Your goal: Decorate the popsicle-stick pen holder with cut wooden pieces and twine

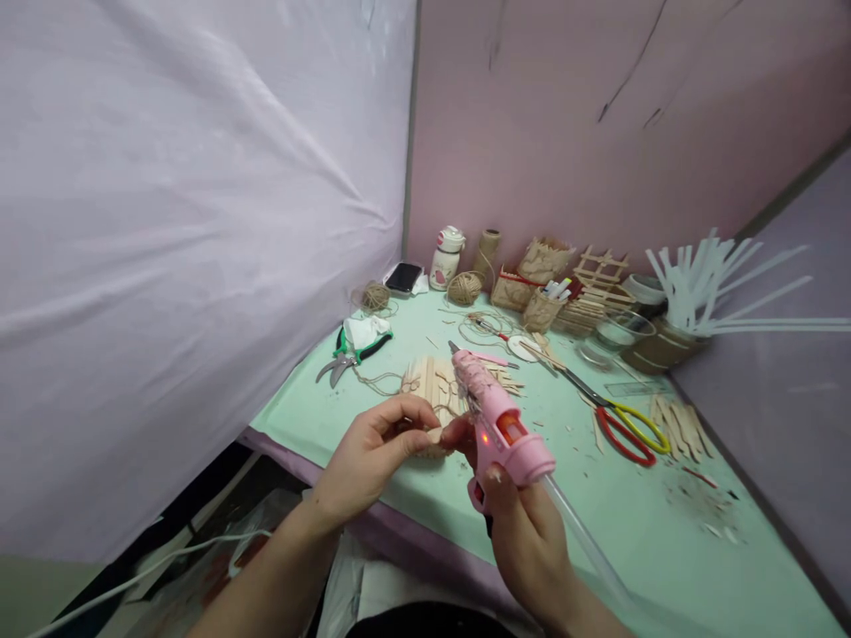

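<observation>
In my right hand [525,532] is a pink hot glue gun [498,412], its nozzle pointing up and away and a small orange light lit on its side. A clear glue stick [589,540] sticks out of its back end. My left hand [378,452] pinches a small piece of pale wood [434,435] between thumb and fingers. A fingertip of the right hand comes close to that piece; whether it touches, I cannot tell. Just behind the fingers lies a wooden craft piece [429,383] made of pale sticks with twine on it, partly hidden by my hands.
Green-handled pruning shears [342,359] lie at the left, red-and-yellow scissors [625,430] at the right. Along the back stand a white bottle [447,259], twine balls [464,288], a phone [403,277], a pen holder [542,310] and a pot of glue sticks [665,344]. Loose wooden sticks [682,430] lie at right.
</observation>
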Motion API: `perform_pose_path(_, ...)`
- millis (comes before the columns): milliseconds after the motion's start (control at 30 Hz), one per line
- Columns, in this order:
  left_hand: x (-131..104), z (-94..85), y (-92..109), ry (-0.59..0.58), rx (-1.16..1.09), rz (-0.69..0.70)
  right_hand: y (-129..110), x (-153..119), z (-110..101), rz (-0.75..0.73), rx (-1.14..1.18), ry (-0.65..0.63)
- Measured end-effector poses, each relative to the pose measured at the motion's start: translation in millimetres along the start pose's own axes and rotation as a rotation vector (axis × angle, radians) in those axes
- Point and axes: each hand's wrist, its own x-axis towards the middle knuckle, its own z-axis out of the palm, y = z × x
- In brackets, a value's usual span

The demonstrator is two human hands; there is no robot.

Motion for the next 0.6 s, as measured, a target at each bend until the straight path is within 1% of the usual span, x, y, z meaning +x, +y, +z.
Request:
perform_pose_path(100, -2, -1.0, 2, -0.016, 0.052, -0.042, -3, -2, -1, 0.022, -0.009, -0.008)
perform_pose_path(200, -6, -3.0, 1, -0.001, 0.127, -0.043, -5, -3, -3, 0.039, -0.038, -0.012)
perform_pose_path(300, -9, -5.1, 0, -0.007, 0.187, 0.003, -5, -4, -5, 0.049, -0.054, -0.029)
perform_pose_path(367, -11, -6.0, -1, -0.031, 0.218, 0.036, -3, -4, -5, 0.053, -0.063, -0.039)
perform_pose_path(500, -12, -5.8, -2, -0.083, 0.282, 0.081, -1, -5, -3, 0.045, -0.076, 0.003)
perform_pose_path(600, -15, -4.3, -6, -0.084, 0.305, 0.111, -1, -6, -3, 0.042, -0.075, 0.01)
